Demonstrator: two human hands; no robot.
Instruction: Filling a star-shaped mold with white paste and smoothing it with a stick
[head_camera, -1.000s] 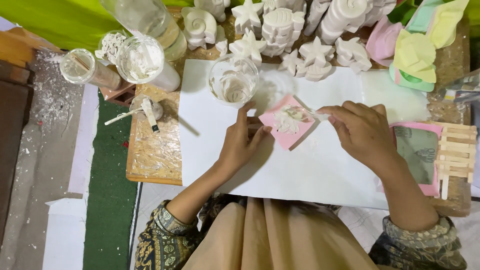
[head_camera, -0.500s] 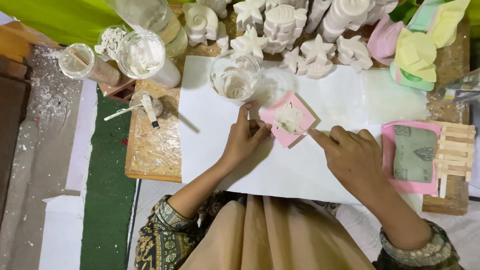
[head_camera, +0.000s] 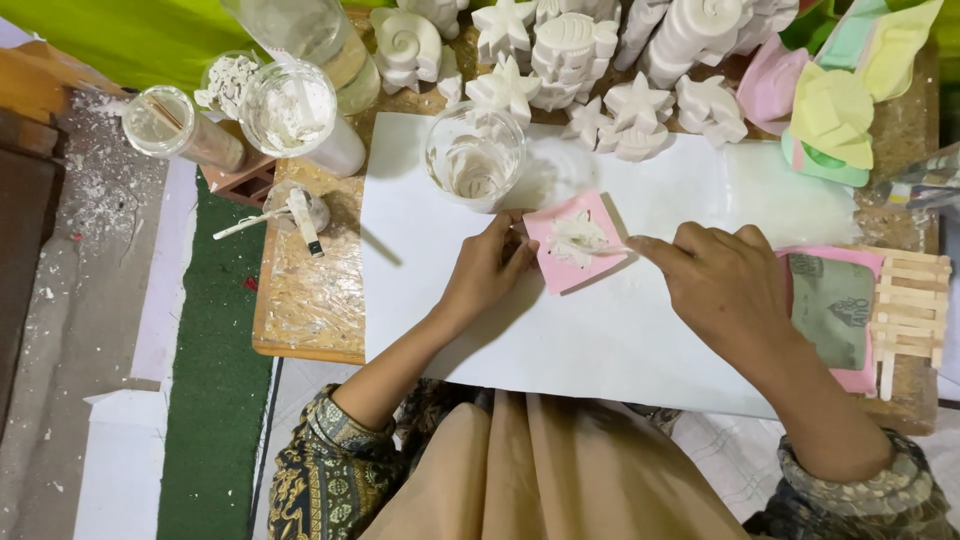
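Left grip (head_camera: 490, 270) pinches pink mould (head_camera: 575, 242); right grip (head_camera: 725, 280) holds thin stick (head_camera: 612, 249) over it.

My left hand (head_camera: 487, 272) lies palm down, fingers curled, thumb and forefinger pinched. My right hand (head_camera: 722, 285) is knuckles up, forefinger extended leftward. Forearms converge; sleeves at elbows.

A small pink square mould (head_camera: 573, 243) filled with white plaster lies flat on a white sheet of paper (head_camera: 620, 330).

The mould sits turned like a diamond, near the paper's upper middle. Its centre holds a white, shell-like raised shape. A thin white stick (head_camera: 612, 249) rests across its right side, tip in the plaster.
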